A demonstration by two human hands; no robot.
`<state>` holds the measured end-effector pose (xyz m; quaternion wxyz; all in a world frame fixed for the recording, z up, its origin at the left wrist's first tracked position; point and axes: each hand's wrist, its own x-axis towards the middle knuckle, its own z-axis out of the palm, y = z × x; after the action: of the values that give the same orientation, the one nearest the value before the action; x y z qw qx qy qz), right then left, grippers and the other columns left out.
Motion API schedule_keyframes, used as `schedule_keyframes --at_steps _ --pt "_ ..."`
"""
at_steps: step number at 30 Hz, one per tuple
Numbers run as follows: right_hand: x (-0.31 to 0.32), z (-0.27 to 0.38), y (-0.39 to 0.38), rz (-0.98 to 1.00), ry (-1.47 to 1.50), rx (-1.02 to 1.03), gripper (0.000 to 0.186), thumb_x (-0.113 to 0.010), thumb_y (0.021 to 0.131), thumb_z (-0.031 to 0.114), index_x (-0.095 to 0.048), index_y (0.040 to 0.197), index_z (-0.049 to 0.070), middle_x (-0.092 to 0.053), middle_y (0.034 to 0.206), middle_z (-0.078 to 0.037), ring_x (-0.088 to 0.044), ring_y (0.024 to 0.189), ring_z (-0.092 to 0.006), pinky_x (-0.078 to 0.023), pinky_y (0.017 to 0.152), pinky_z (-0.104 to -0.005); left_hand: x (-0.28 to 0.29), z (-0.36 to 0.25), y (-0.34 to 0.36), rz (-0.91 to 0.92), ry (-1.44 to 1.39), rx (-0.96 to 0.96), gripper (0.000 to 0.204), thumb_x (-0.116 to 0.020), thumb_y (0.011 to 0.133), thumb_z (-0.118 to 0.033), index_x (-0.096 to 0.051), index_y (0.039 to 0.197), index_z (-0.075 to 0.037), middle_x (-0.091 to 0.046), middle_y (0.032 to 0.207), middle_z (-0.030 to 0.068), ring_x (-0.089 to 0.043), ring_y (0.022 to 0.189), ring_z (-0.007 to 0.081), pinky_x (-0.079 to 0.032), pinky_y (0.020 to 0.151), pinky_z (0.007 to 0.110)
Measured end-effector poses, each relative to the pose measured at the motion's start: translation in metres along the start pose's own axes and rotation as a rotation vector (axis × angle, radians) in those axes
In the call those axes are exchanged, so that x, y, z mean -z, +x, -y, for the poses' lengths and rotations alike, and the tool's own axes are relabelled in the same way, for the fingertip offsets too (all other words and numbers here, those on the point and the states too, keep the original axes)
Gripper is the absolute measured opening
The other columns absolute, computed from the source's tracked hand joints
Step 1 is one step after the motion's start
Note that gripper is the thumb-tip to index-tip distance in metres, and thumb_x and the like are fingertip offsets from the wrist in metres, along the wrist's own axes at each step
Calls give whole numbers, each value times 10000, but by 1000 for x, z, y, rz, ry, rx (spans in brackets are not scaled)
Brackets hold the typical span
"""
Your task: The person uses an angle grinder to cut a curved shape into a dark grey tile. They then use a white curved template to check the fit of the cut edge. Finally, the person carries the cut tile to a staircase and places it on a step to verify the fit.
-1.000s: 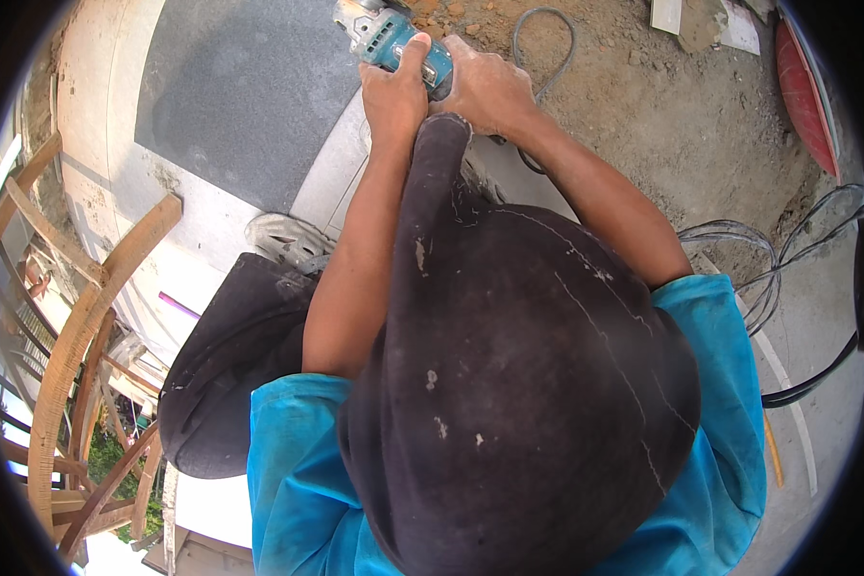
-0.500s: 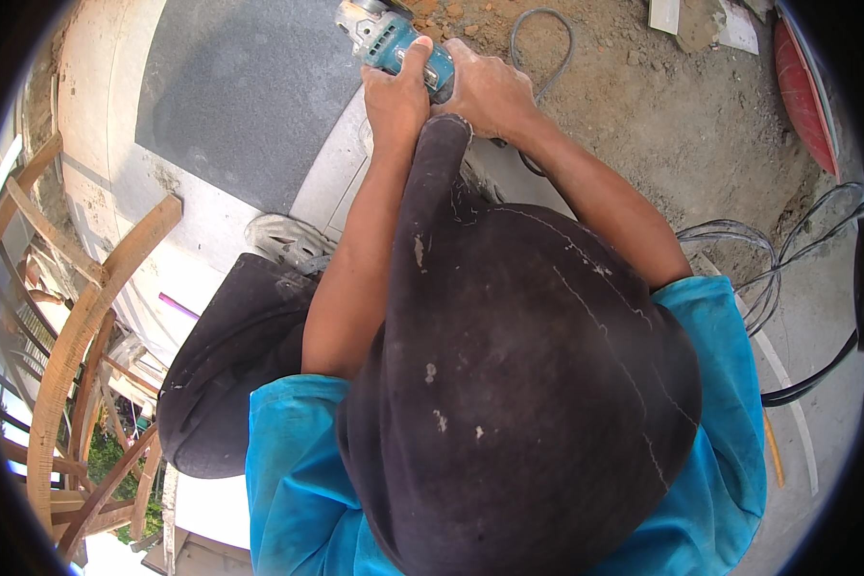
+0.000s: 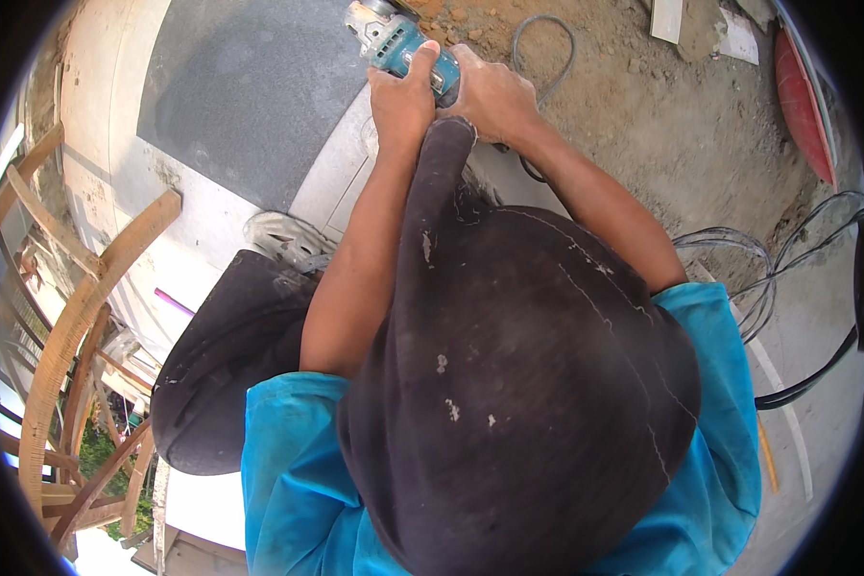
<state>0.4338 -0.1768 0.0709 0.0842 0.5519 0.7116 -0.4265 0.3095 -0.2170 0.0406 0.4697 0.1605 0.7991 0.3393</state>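
A teal angle grinder [image 3: 400,43] with a grey metal head is held out ahead of me, beside the edge of a dark grey slab [image 3: 245,91]. My left hand [image 3: 405,96] wraps its body from the left, with the thumb lying along the top. Round the rear end closes my right hand [image 3: 494,96], its fingers partly hidden behind the tool. The disc end sits at the upper edge of the picture and shows only in part. Just below the hands rises my knee in dark, dust-spotted trousers [image 3: 547,365].
Loose soil and rubble [image 3: 634,125] lie ahead to the right, with a grey cord loop [image 3: 544,58] on them. Coiled black cables [image 3: 763,269] and a red curved object [image 3: 803,106] are at the right. A curved wooden frame [image 3: 62,355] stands at the left.
The grinder and both hands have shifted slightly right and down in the picture. Both hands keep their grip on it.
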Motion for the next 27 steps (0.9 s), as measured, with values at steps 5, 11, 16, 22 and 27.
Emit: schedule_keyframes --at_steps 5,11,16,22,27 --pt "-3 -2 1 -4 -15 -1 713 -780 662 456 -544 1185 32 -712 1013 -237 -680 1010 -397 -519 864 -495 1 -4 -4 7 -11 -23 798 -734 787 -476 -495 1245 133 -637 1136 286 -633 1056 369 -460 947 377" --pt "-2 -2 1 -1 -13 -1 728 -779 670 467 -538 1198 27 -710 1006 -246 -682 1008 -398 -519 868 -502 0 -2 -4 12 -26 -11 784 -733 786 -463 -496 1246 126 -636 1141 286 -633 1059 366 -459 948 381" --pt "-3 -1 1 8 -13 -1 732 -777 675 469 -533 1205 28 -711 1001 -244 -682 1005 -401 -519 864 -504 0 4 0 19 -37 -34 781 -737 785 -460 -496 1244 124 -635 1140 287 -634 1056 368 -459 947 380" --pt "-2 -2 1 17 -19 -17 775 -776 675 473 -514 1253 28 -711 1025 -237 -681 1014 -400 -518 871 -503 -1 -6 -7 -16 -6 -17 779 -742 791 -458 -493 1242 126 -639 1127 285 -638 1047 370 -460 946 385" --pt "-3 -3 2 28 -18 -31 801 -780 668 475 -507 1271 25 -709 1032 -241 -679 1022 -398 -516 882 -502 -1 -9 -10 -20 17 -30 763 -741 799 -458 -497 1228 124 -648 1107 286 -646 1032 373 -468 940 388"
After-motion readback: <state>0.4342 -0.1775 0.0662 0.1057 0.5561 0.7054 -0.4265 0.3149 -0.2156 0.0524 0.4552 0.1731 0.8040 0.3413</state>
